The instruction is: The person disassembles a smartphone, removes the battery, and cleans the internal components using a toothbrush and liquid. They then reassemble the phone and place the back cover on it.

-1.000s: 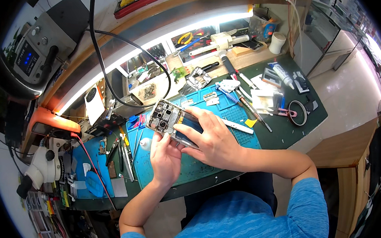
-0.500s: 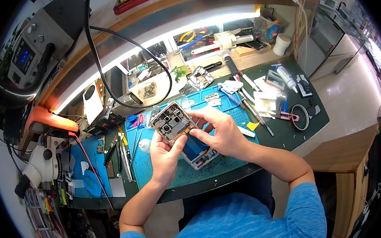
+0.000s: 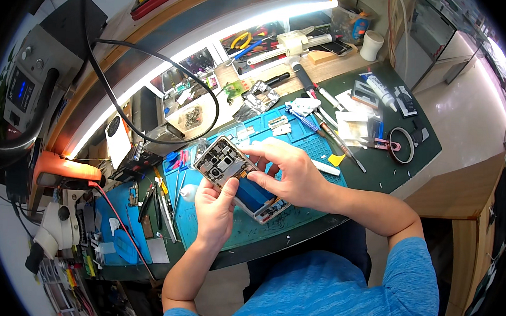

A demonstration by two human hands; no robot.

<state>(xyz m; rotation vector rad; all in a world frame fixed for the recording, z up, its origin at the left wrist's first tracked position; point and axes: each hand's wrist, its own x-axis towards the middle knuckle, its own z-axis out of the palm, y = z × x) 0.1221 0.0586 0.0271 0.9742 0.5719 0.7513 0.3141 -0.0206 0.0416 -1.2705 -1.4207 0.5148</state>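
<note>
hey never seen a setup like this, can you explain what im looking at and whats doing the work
There is no machine doing the handling, just one person's two bare hands. The view comes from a wide camera worn on the person's head, looking down, so straight edges look bent. Picture left is the person's left.

The left hand holds an opened phone, its inner parts and a blue block showing. The right hand has its thumb and fingertips at the phone; how firm that grip is, I can't tell.

Below is a blue-green mat on a dark green bench. Around them lie a small white bottle, a white tube and various tools.
</note>
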